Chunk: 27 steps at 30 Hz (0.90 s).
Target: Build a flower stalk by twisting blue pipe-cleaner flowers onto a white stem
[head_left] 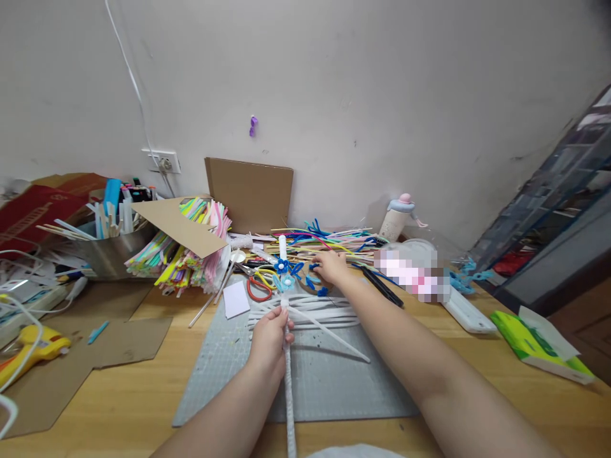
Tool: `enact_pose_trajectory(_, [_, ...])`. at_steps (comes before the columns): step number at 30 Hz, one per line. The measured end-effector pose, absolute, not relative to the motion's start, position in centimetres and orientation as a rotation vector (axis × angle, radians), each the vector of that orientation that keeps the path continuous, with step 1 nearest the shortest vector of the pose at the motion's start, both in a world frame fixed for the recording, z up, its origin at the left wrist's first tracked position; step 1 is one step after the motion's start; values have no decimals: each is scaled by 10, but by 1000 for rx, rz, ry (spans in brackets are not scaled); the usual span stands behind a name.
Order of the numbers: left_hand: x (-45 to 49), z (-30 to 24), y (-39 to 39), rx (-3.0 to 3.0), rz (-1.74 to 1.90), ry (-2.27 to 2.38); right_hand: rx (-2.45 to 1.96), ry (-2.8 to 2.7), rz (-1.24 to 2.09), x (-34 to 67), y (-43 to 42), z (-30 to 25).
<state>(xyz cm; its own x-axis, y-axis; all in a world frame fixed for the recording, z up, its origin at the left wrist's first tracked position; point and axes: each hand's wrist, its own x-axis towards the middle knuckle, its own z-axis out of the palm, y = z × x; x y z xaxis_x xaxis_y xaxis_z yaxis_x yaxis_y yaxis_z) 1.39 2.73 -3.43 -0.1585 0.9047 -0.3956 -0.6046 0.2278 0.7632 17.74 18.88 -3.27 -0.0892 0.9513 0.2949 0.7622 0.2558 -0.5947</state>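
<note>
My left hand [270, 336] is closed round a white wrapped stem [289, 388] that runs from the table's near edge up to a light blue pipe-cleaner flower [285, 281]. My right hand [329, 267] reaches farther back with curled fingers resting on small blue pipe-cleaner pieces [315, 280]; what it grips is not clear. A bundle of white pipe cleaners [315, 315] lies across the grey cutting mat [329, 388] between both hands. A second blue flower on a white stick [282, 259] lies just behind.
Red-handled scissors [258, 286] lie left of the flower. Heaps of coloured pipe cleaners [191, 254] and a metal pot of tools [112, 245] stand at the back left. A yellow glue gun [35, 353] is at far left, a green tissue pack [539, 346] at right, a bottle [398, 219] behind.
</note>
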Motion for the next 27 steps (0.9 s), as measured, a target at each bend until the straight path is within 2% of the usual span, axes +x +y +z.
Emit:
enact_pose_trajectory(7, [13, -32, 26, 354, 1368, 1039, -1332, -1652, 705, 184, 184, -25])
enact_pose_trajectory(12, [12, -29, 28, 320, 1370, 962, -1105, -1504, 1010, 184, 123, -17])
enact_pose_trajectory(15, [13, -29, 28, 328, 1384, 974, -845, -1197, 1458, 179, 74, -15])
enact_pose_trajectory(17, [16, -29, 27, 335, 1374, 983, -751, -1037, 1608, 173, 49, -15])
enact_pose_trajectory(27, [22, -32, 20, 464, 1270, 966, -749, -848, 1841, 153, 21, -33])
